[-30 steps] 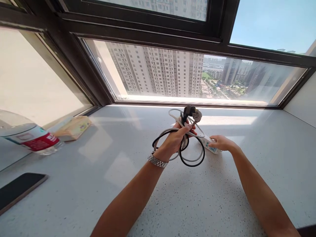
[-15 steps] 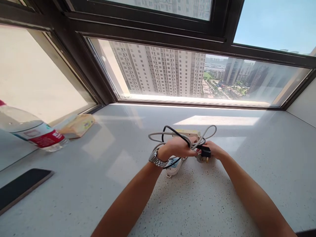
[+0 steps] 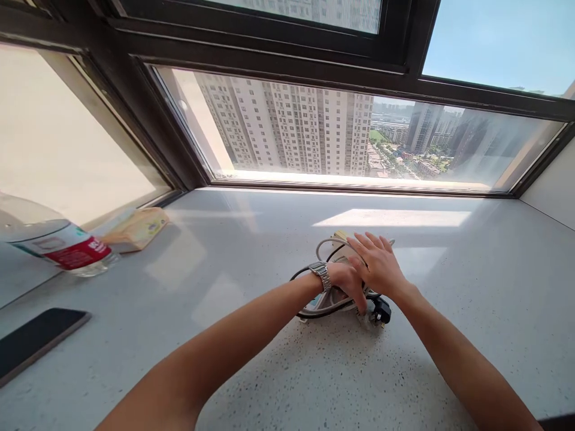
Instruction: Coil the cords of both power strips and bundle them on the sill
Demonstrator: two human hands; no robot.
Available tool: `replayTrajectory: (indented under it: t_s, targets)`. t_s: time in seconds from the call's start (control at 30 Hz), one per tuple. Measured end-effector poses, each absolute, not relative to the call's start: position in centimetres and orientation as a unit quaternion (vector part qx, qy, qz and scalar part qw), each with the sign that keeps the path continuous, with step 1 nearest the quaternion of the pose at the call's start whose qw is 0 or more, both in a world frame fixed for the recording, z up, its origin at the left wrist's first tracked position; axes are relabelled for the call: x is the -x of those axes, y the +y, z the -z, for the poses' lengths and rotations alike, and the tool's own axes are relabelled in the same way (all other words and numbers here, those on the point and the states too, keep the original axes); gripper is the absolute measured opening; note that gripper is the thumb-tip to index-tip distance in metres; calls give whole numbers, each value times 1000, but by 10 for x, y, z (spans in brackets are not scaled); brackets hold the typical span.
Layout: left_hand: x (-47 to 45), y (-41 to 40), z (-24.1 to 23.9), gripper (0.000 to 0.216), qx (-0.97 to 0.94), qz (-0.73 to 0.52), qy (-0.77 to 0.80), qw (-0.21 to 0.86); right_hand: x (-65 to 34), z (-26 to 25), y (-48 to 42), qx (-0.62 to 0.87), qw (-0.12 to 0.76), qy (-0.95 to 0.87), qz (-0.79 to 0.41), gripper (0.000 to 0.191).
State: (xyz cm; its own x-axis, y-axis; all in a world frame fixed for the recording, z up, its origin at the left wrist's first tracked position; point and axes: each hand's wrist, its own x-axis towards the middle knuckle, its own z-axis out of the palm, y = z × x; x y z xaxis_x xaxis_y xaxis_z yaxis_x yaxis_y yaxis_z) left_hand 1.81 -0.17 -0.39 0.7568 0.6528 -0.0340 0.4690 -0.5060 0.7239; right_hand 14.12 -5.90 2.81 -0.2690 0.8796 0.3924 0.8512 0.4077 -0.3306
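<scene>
Power strip [image 3: 321, 299] and coiled cord [image 3: 327, 246] lie on the sill [image 3: 269, 359]; right hand [image 3: 377, 263] flat, fingers spread, on top; left hand [image 3: 348, 284] grips the bundle, black plug [image 3: 381, 312] beside.

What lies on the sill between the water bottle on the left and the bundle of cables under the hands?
In the head view, nothing: between the water bottle and the cable bundle the sill is bare. The tissue pack lies farther back, off that line.

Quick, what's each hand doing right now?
Left hand: curled down on the coiled cable, gripping it by the look of it.
Right hand: open, fingers spread flat, lying over the left hand and the bundle.
</scene>
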Motion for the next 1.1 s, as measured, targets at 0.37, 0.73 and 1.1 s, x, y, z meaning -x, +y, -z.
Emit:
replayTrajectory:
  t_s: [0.37,0.73,1.1]
  targets:
    - [13,-64,26,77,-915,-200,337,-92,-152,19,-56,558,364,-733,-133,42]
    - [8,-46,33,112,-953,-186,234,-45,-158,36,-53,405,634,-541,-375,35]
    - [-22,-16,31,96,-923,-173,342,-47,-212,49,-44,544,696,-457,-106,24]
